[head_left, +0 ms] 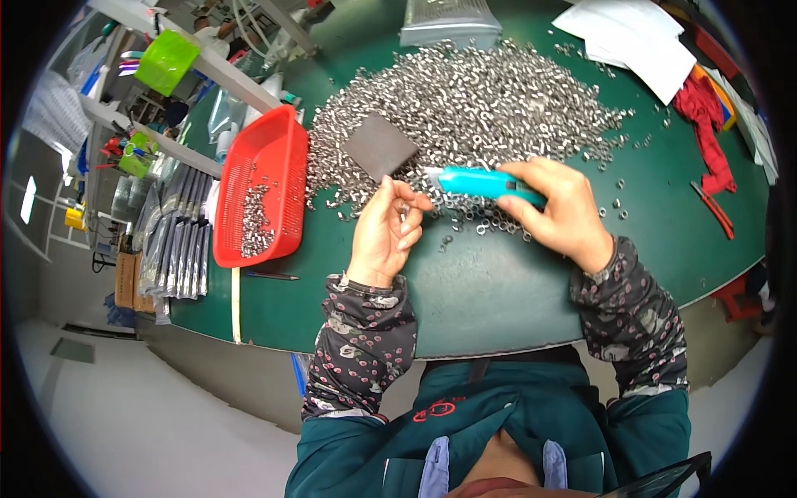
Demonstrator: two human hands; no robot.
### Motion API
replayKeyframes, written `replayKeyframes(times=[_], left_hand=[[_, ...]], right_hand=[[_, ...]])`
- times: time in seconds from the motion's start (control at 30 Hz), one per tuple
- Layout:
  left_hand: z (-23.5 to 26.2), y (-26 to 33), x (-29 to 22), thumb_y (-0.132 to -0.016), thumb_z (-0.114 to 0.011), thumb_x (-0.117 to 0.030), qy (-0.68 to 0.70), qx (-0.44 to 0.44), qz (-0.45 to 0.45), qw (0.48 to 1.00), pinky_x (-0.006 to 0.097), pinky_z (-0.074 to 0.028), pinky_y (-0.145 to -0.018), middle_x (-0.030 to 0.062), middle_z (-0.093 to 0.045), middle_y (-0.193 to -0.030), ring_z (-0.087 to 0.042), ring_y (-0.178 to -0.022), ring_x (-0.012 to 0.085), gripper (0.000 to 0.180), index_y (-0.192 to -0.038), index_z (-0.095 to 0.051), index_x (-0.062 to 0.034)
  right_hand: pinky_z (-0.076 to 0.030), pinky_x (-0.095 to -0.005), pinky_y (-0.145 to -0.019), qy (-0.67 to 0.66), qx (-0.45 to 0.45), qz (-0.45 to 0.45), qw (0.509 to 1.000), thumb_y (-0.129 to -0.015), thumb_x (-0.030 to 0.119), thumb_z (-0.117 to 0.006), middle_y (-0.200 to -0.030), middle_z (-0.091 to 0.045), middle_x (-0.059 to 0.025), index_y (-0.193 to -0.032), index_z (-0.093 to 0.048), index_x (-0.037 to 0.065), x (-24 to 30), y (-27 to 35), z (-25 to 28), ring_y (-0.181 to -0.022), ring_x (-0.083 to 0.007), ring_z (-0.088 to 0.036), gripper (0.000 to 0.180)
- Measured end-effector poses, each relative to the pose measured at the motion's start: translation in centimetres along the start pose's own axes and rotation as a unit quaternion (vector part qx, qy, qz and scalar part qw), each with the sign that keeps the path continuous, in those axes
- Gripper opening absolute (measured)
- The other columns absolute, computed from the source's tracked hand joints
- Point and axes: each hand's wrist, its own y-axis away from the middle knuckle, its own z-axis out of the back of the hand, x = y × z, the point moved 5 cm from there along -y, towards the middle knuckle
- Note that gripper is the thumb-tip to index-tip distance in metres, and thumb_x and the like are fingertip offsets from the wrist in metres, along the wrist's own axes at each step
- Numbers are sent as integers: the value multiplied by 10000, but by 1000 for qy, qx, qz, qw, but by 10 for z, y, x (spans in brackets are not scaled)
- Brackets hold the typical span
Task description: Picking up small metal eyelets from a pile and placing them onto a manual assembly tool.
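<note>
A turquoise utility knife is gripped in my right hand, its blade end pointing left over the near edge of a large heap of small shiny metal rings. My left hand is curled in front of the heap, its fingertips close to the blade. Whatever small piece its fingers hold is too hard to make out. A dark grey square block lies tilted on the heap, just beyond my left thumb; I cannot tell whether they touch.
A red perforated basket with some metal pieces stands left on the green table. A pen lies near it. At right are red-handled pliers, a red cloth and white papers. A plastic bag lies beyond the heap.
</note>
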Motion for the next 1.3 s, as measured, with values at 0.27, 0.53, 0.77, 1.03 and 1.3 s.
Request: replayKeyframes(times=[0.27,0.53,0.77,1.03,1.3], left_hand=[[-37,10,12,-682,-637,-80,-563,31,-150,812,220,-383,-538,-6,-458,-671,-429,-588,81,132,-781,-564,-35],[-56,12,26,-634,-665,-175,-713,9,-222,665,328,-423,-546,59,-494,-707,-519,-614,217,179,-720,-552,-67],[-16,2,12,-838,-466,-106,-99,14,-29,995,138,-212,-363,5,-449,-700,-325,-513,32,51,-871,-471,-67],[4,-3,5,-836,-437,-100,88,36,4,995,159,-236,-348,55,-468,-752,-351,-499,60,73,-886,-452,-49],[7,-5,6,-855,-430,-123,82,12,12,996,154,-233,-346,48,-485,-732,-338,-483,48,98,-888,-478,-44]], right_hand=[[-434,-321,-545,3,-29,-20,999,-673,170,-623,-702,-548,-80,-876,-578,60,-2,-1,2,-631,-244,-551,235],[-437,-322,-543,20,-24,-1,1000,-665,170,-626,-708,-551,-82,-869,-578,60,-1,-1,1,-627,-250,-551,237],[-419,-334,-517,27,-34,7,999,-652,155,-636,-656,-523,-83,-853,-574,48,-1,2,2,-592,-251,-533,236],[-417,-331,-524,35,-10,2,999,-650,152,-636,-643,-519,-74,-845,-575,47,6,1,2,-590,-241,-528,230],[-424,-328,-527,41,6,5,999,-649,157,-639,-646,-524,-69,-843,-580,57,3,0,-2,-595,-233,-532,226]])
